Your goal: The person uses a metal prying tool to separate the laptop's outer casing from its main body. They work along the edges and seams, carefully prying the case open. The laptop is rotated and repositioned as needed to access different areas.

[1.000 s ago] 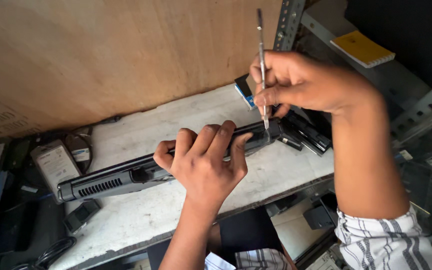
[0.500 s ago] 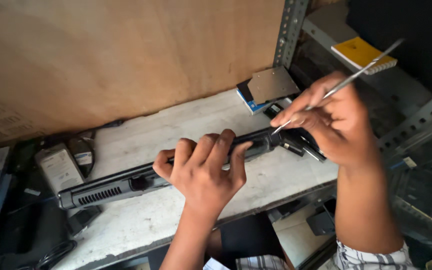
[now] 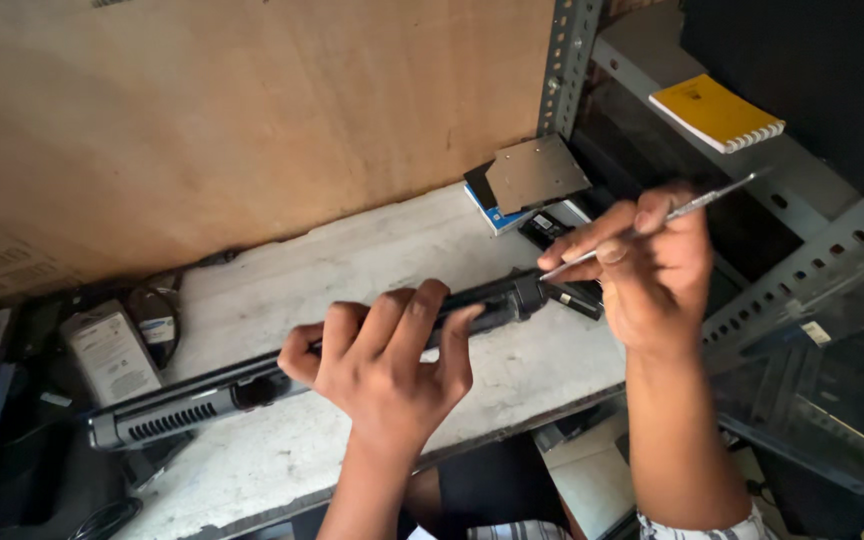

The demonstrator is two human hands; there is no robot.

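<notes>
The closed black laptop (image 3: 282,385) stands on its edge on the pale counter (image 3: 372,260), its long axis running from the vented end at lower left up to the hinge end at right, roughly along the counter's front edge. The left hand (image 3: 387,365) is curled over its top edge near the middle, fingers wrapped and gripping it upright. The right hand (image 3: 647,265) pinches a thin metal tool (image 3: 652,222) between thumb and fingers; the tool slants from upper right down to the left, its tip close to the laptop's hinge end. Behind the laptop the counter lies bare up to the wooden board (image 3: 252,120). To the right, a grey metal plate (image 3: 535,172) and small dark parts crowd the corner by the slotted steel upright (image 3: 567,60). A power adapter (image 3: 112,355) sits past the left end.
</notes>
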